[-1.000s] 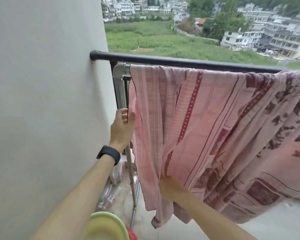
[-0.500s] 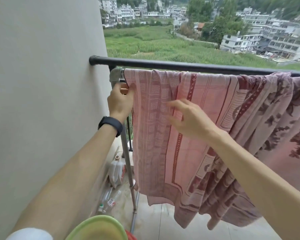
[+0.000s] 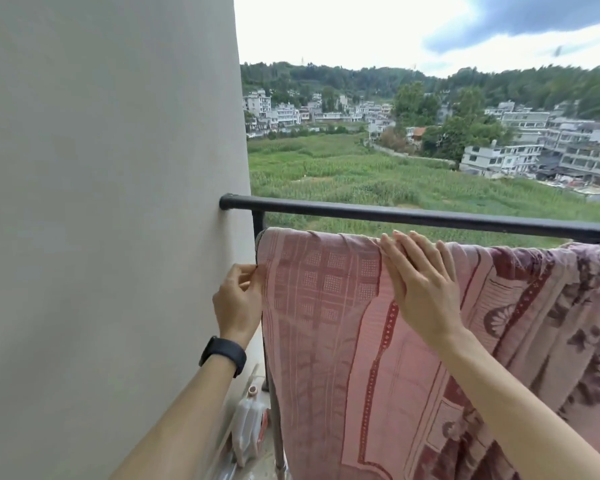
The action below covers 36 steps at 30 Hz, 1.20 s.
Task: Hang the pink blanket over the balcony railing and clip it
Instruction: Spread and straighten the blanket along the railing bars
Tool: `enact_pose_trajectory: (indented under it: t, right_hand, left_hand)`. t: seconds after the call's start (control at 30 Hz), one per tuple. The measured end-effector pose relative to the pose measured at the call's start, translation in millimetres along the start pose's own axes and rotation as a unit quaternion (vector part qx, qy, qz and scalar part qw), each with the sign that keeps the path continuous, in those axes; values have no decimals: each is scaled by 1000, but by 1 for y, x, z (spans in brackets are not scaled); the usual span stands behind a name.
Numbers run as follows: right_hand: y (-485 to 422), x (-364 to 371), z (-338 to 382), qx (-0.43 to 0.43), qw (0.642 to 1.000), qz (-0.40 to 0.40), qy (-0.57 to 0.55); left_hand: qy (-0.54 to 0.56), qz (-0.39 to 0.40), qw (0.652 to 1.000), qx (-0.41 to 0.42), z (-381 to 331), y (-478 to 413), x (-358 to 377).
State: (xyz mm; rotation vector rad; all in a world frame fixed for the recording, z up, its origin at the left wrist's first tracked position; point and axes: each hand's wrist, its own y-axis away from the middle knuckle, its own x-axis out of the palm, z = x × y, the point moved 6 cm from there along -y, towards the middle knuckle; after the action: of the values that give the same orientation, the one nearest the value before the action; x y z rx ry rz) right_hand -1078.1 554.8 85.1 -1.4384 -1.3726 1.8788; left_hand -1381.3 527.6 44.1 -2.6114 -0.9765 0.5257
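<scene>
The blanket hangs draped just below the black railing, its left edge beside the wall pinched by the left hand, while the right hand lies flat, fingers straight, against its top fold.

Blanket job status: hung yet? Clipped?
Done: the pink blanket is draped along a bar just under the black railing. In hand: the left hand pinches the blanket's edge by the wall, and the right hand lies flat on the top fold, apparently smoothing it. Left: clipping; no clip shows anywhere in view.
</scene>
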Motion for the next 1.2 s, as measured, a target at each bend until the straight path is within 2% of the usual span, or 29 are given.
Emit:
enact_pose_trajectory:
  t: [0.07, 0.17, 0.3, 0.37, 0.43, 0.5, 0.57, 0.7, 0.87, 0.97, 1.07, 1.13, 1.2]
  right_hand:
    - [21, 3, -4, -22, 1000, -14, 4]
    - [40, 4, -11, -42, 999, 8, 31]
    - [4, -16, 2, 5, 999, -31, 19]
    - [-26, -13, 6, 38, 999, 12, 26]
    - [-43, 5, -4, 74, 992, 97, 42]
    - [-42, 20, -14, 89, 983, 149, 64]
    - [-34, 20, -18, 66, 984, 141, 86]
    - [-18, 15, -16, 35, 989, 124, 74]
    - [-36, 17, -2, 86, 984, 149, 37]
    - [-56, 20, 9, 97, 982, 159, 18]
    - [-66, 32, 11, 109, 975, 192, 21]
    - [-64, 38, 13, 105, 976, 191, 26]
    - [-54, 36, 16, 84, 985, 151, 25]
  left_hand:
    - [5, 25, 999, -27, 15, 11, 1]
    - [7, 85, 995, -46, 20, 16, 5]
    - [32, 132, 989, -56, 1, -22, 7]
    - [8, 148, 988, -45, -14, -37, 13]
    - [-27, 136, 990, -11, -26, -40, 20]
    - [-36, 97, 995, 3, -27, -36, 20]
    - [-38, 73, 997, -8, -15, -29, 16]
    - [-60, 76, 995, -24, 15, -23, 4]
    - [-57, 7, 998, 16, -2, -55, -23]
    - [-116, 91, 988, 40, -26, -84, -11]
    - [-125, 191, 973, 27, -37, -98, 11]
    - [-114, 192, 974, 40, -37, -100, 13]
    - [-100, 172, 978, 66, -33, -96, 11]
